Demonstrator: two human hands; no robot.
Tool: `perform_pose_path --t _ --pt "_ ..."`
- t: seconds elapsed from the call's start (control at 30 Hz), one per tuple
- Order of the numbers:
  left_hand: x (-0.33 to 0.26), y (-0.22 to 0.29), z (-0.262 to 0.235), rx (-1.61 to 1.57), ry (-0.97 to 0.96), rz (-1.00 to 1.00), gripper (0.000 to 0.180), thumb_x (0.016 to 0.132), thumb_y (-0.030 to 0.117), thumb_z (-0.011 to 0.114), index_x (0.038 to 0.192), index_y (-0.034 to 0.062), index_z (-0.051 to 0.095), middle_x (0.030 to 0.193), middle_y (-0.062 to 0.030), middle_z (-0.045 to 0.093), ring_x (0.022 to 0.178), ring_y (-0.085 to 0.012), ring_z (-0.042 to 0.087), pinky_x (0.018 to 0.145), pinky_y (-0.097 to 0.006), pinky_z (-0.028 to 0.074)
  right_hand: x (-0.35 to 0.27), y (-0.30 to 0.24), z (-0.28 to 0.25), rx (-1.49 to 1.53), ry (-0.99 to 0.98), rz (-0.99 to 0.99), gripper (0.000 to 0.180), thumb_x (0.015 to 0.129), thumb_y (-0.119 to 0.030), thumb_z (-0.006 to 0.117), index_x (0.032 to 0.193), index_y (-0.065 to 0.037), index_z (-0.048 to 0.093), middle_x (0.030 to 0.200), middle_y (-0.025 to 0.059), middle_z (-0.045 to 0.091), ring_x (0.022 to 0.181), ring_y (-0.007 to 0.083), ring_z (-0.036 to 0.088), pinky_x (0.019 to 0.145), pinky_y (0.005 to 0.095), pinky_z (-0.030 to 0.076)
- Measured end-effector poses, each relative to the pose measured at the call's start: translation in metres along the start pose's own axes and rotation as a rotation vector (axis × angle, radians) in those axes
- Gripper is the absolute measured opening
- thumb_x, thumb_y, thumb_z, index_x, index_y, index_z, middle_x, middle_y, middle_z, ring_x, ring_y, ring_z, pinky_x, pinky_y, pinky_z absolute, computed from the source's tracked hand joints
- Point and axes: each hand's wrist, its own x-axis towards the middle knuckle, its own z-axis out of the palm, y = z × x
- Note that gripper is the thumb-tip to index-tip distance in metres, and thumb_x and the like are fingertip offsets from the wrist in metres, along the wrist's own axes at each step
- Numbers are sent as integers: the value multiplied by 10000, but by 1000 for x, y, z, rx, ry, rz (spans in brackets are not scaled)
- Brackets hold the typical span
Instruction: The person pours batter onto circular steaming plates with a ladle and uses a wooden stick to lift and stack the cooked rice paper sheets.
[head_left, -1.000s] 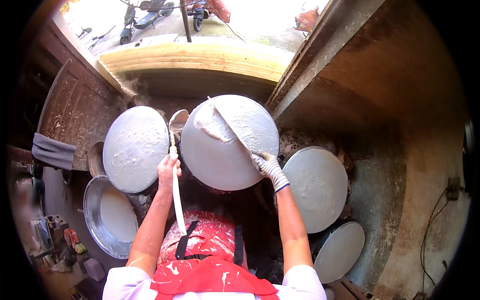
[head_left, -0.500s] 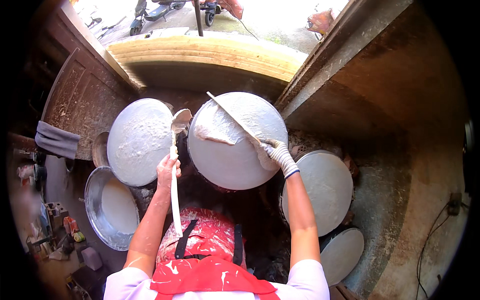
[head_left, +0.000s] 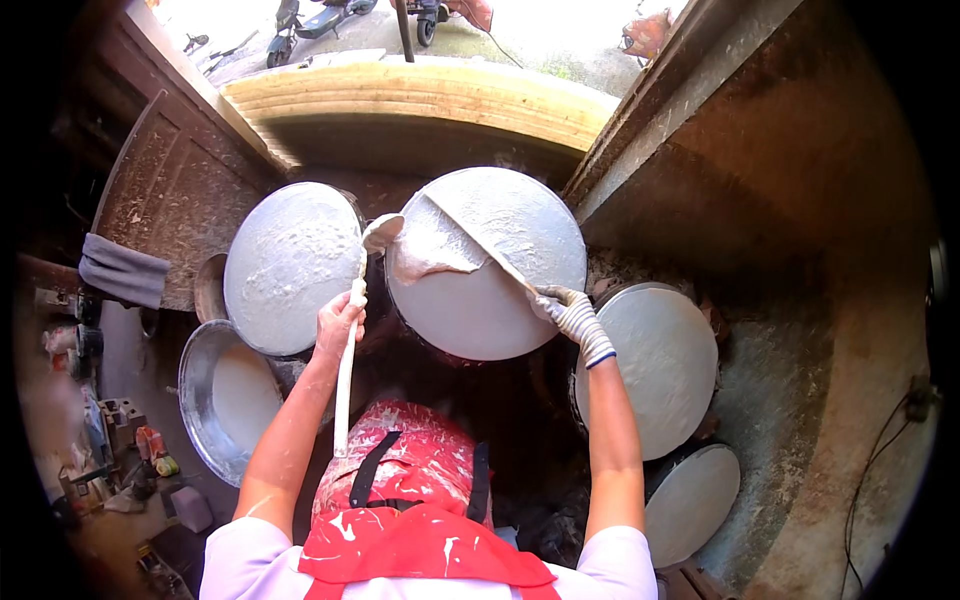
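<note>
My bare left hand (head_left: 340,325) is closed around the pale handle of a ladle (head_left: 383,232). The ladle's batter-coated bowl is at the left edge of the middle round griddle (head_left: 455,325). My right hand (head_left: 572,318), in a striped knit glove, grips one end of a long, thin, flat scraper (head_left: 475,235), which slants across that griddle toward its far left. Along the scraper's left side lies a bunched whitish batter layer (head_left: 435,248), while a thin white film covers the surface around it. Lumpy white batter coats the left round griddle (head_left: 285,270), beside the ladle.
A metal basin (head_left: 203,430) holding white liquid stands at near left. Two more pale round tops, one larger (head_left: 650,365) and one smaller (head_left: 692,505), are at right. A grey cloth (head_left: 125,270) hangs over a brown panel. Beyond the griddles is a wooden ledge (head_left: 420,95); a wall rises at right.
The view has shifted slightly. The ladle's bowl has moved right, to the middle griddle's edge. My right hand and the scraper have come a little nearer to me across the griddle.
</note>
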Motion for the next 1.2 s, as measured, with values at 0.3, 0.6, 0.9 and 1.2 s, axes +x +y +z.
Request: perform_pose_path --t 0.3,0.6,0.9,1.2 --pt "-74 -5 -28 121 -145 -45 315 826 144 590 1087 -23 535 636 4 482 433 -53 424 376 -184 378 -79 9 8 6 -186 51 298 787 -118 694 1055 -4 633 889 12 642 793 71 541 734 224 450" --pt "-90 0 -32 185 -356 -67 298 830 146 587 1080 -10 539 630 23 467 435 -46 415 378 -181 366 -138 59 92 289 80 42 302 802 -110 685 1080 -16 616 817 -28 596 640 36 485 575 183 416" --pt "-73 0 -45 126 -559 -9 310 837 151 584 1101 -6 539 631 26 467 454 -43 413 385 -187 355 -152 100 170 277 505 -90 311 821 -96 658 1101 20 588 905 18 617 780 72 537 727 209 452" --pt "-99 66 -73 -383 -652 -11 448 879 230 534 1241 -11 425 694 -8 445 462 -38 352 388 -163 339 -147 15 337 910 551 -223 422 855 -67 592 1252 -127 464 705 -29 532 480 36 455 424 193 406"
